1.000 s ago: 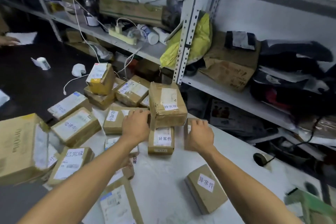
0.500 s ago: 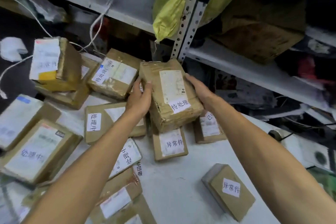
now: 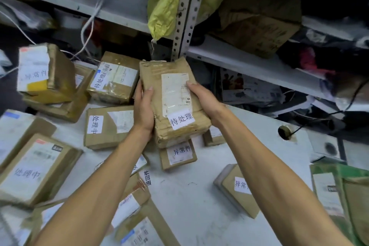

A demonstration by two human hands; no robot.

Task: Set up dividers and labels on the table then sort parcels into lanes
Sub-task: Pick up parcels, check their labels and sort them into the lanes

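Note:
A crumpled brown parcel (image 3: 171,90) with a worn shipping label and a white sticker reading 待处理 is held above the white table (image 3: 191,201). My left hand (image 3: 144,109) grips its left edge, thumb on top. My right hand (image 3: 205,99) grips its right side, thumb on the label. Beneath it lie a small parcel marked 异常件 (image 3: 178,156) and another small parcel (image 3: 213,138), partly hidden. Another 异常件 parcel (image 3: 238,188) lies at the lower right. A loose white label (image 3: 147,178) sticks to the table.
Several labelled brown parcels crowd the table's left side, among them a 处理中 box (image 3: 107,126) and a 待处理 box (image 3: 113,80). A metal shelf upright (image 3: 184,12) and cluttered shelves stand behind. A green bag (image 3: 339,195) lies at the right edge.
Both hands went from resting on the parcels on the table to lifting the 待处理 parcel, which is now raised and turned slightly. The view has moved closer to the shelf.

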